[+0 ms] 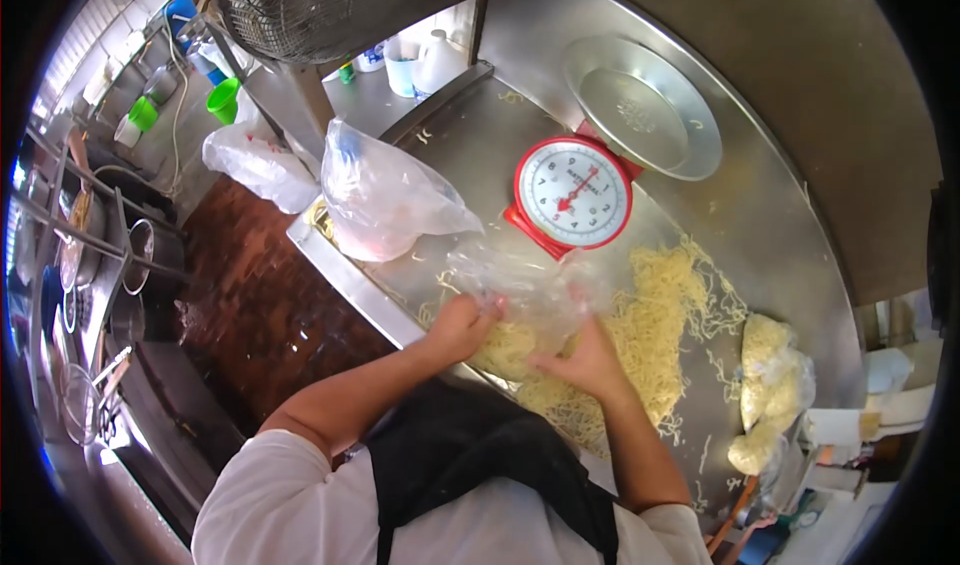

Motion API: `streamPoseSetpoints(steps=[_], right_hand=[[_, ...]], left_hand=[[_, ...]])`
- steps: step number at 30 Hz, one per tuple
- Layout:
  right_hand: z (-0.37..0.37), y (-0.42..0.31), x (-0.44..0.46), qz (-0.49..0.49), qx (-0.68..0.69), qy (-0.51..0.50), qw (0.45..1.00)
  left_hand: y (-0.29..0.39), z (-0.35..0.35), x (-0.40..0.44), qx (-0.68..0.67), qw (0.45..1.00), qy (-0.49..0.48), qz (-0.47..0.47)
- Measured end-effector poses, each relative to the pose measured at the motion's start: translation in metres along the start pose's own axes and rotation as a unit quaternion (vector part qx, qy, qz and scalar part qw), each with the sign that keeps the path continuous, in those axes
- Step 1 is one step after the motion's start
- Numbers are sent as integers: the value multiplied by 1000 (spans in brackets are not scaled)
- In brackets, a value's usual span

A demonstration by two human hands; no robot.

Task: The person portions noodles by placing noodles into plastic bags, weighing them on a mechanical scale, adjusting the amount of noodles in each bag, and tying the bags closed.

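Observation:
A clear plastic bag point(525, 277) stretches between my two hands over the steel worktop. My left hand point(466, 327) is closed on the bag's near left side. On the other side my right hand point(588, 357) grips the bag with its fingers, the thumb pointing left. Beneath and to the right of my hands lies a loose heap of yellow noodles point(648, 335). Just beyond the bag stands a red dial scale point(575, 193) with a metal pan point(640, 107) behind it. What the bag contains, if anything, I cannot make out.
A larger plastic bag point(385, 200) stands at the worktop's left edge. Filled bags of noodles point(768, 380) lie at the right. A fan point(300, 10) hangs over the far left, near a white jug point(438, 63). Pots point(150, 255) stand on a rack at the left.

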State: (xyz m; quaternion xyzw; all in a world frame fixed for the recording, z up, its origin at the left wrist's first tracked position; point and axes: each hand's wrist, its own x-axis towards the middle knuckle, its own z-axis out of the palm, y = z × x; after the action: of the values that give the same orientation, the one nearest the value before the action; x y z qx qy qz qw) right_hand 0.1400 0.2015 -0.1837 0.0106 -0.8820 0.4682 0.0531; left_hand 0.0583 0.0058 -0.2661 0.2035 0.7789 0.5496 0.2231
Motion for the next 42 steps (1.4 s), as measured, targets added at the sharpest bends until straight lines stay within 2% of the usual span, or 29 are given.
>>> streamPoseSetpoints(steps=[3,5,6,7,9,10,12,13,16,18,19,21,22,24,25,27,28,29,30,31,32,33,34,36,38,39,42], right_hand=[[30,19,-6,-101,-104,-80,986],[75,45,-13,5,72,34,997],[91,55,-14,59,161,92,981],[96,58,-11,85,142,63,984],[103,73,-8,47,5,76,996],[105,78,-8,30,-64,80,994],[104,69,-6,109,55,121,985],[103,63,-4,147,113,139,973],[109,73,4,27,-24,162,986],[113,87,5,0,-91,152,984],[114,91,6,-15,-125,150,981],[114,93,12,18,-63,158,985],[110,87,19,31,-34,161,986],[93,54,22,-13,-50,87,995],[86,34,19,-30,-58,45,997],[84,19,21,30,130,60,989],[83,9,24,61,223,69,970],[80,-9,33,168,458,95,868],[79,4,34,222,568,73,789],[77,28,36,270,665,48,694],[75,41,37,314,749,22,584],[72,21,44,388,711,99,578],[74,16,43,384,693,104,601],[79,9,39,379,657,111,643],[79,-6,31,351,561,94,743],[77,-14,28,334,509,84,789],[69,-25,4,312,418,40,852]], left_hand=[[-12,4,3,109,993,-16,50],[3,5,4,116,966,95,209],[8,4,4,120,939,148,287],[5,2,3,133,938,160,279],[-8,-3,1,159,934,182,265],[-15,0,1,126,952,153,232],[-26,9,0,57,981,99,160],[-28,12,1,98,976,99,165],[-35,20,5,214,956,100,176],[-41,23,4,284,938,96,173],[-38,25,5,283,948,81,119],[-28,26,13,280,958,54,18],[-35,25,22,173,982,59,40],[-59,21,45,-47,994,60,81],[-41,13,45,-57,996,11,63],[21,-14,33,-80,993,-88,17],[34,-23,33,-54,986,-159,-4],[45,-33,37,-26,973,-228,-20],[56,-40,38,3,956,-293,-35],[68,-36,30,208,938,-274,24],[56,-22,20,270,945,-163,81],[35,-3,7,327,934,-49,135],[24,9,0,376,905,64,187],[22,15,-1,373,921,-11,112],[9,23,3,398,912,-82,63],[7,22,4,392,913,-83,81],[5,21,2,398,906,-88,119]])
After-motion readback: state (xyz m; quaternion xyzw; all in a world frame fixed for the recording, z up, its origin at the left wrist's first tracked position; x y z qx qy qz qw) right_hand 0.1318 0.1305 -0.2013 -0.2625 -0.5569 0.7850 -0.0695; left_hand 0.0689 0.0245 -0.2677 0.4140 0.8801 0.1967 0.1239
